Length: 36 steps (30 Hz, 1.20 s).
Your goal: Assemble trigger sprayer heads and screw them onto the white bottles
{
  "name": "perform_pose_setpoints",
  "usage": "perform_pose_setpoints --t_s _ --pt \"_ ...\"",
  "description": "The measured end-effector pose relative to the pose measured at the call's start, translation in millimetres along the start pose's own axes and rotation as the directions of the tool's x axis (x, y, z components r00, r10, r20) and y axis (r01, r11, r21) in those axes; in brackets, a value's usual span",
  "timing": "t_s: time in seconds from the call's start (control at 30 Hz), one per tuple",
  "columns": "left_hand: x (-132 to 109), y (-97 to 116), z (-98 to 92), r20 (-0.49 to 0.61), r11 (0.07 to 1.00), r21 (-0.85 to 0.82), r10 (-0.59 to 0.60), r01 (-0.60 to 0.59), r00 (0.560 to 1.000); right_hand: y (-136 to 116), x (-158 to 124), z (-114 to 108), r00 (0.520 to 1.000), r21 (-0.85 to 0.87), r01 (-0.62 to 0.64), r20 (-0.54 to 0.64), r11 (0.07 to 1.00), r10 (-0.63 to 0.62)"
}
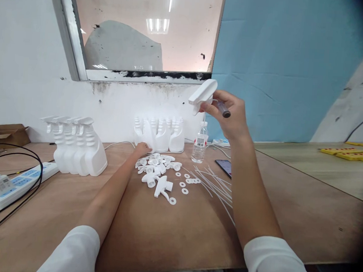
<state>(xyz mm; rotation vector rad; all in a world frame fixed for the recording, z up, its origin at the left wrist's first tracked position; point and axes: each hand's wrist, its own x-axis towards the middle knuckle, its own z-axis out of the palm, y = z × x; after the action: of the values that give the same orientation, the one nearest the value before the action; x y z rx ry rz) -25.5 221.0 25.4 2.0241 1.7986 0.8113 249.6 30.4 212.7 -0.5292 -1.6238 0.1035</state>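
Note:
My right hand [228, 118] is raised above the table, closed around a white spray trigger head [203, 95] with a dark pen-like stick [223, 110] between the fingers. My left hand [141, 149] reaches far forward and rests at the base of a white empty bottle [146, 134] in the back row; its fingers are mostly hidden. Just in front of it lies a pile of loose white trigger heads [156, 171], with several white ring washers [185, 185] and thin white dip tubes [215, 185] to the right.
A row of white bottles with trigger heads fitted [76, 146] stands at the left. A small water bottle [199, 147] and a phone [224, 166] are behind the tubes. A power strip [15, 183] with black cables lies at the left edge. Yellow parts [346, 153] sit on the right table.

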Motion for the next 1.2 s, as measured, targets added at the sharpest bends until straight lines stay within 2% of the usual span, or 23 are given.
perform_pose_setpoints --t_s 0.13,0.33,0.43,0.57,0.67,0.8,0.9,0.97,1.1,1.2 --pt "1 0 0.7 0.005 1.0 -0.004 0.004 -0.004 1.0 3 0 1 0.999 -0.037 -0.035 0.014 0.999 0.035" --pt "4 5 -5.8 -0.08 0.999 -0.046 -0.016 0.013 0.997 4 0 2 0.998 -0.027 -0.065 0.022 0.998 0.065" --pt "5 17 -18.6 -0.156 0.993 -0.116 -0.002 -0.016 0.988 7 -1 3 0.991 -0.058 -0.126 0.046 0.99 0.129" --pt "-2 46 -40.4 -0.252 0.953 -0.269 0.073 -0.142 0.965 17 -3 11 0.976 -0.102 -0.184 0.096 0.978 0.194" --pt "-14 75 -54.1 -0.264 0.876 -0.411 0.151 -0.253 0.952 30 -4 21 0.967 -0.223 -0.17 0.149 0.96 0.206" --pt "-38 114 -67.1 -0.216 0.733 -0.591 0.257 -0.336 0.942 46 -8 34 0.963 -0.407 -0.078 0.205 0.91 0.174" --pt "-58 137 -73.2 -0.137 0.537 -0.776 0.367 -0.33 0.92 50 -12 41 0.923 -0.426 -0.018 0.342 0.905 0.179" --pt "-68 146 -74.8 -0.097 0.477 -0.825 0.41 -0.303 0.907 48 -15 45 0.902 -0.481 0.024 0.389 0.876 0.189" --pt "-76 151 -73.5 -0.101 0.564 -0.764 0.374 -0.313 0.922 45 -17 49 0.89 -0.618 0.114 0.411 0.778 0.196" --pt "-75 148 -73.3 -0.118 0.586 -0.743 0.359 -0.322 0.926 45 -18 52 0.893 -0.681 0.132 0.398 0.721 0.212"
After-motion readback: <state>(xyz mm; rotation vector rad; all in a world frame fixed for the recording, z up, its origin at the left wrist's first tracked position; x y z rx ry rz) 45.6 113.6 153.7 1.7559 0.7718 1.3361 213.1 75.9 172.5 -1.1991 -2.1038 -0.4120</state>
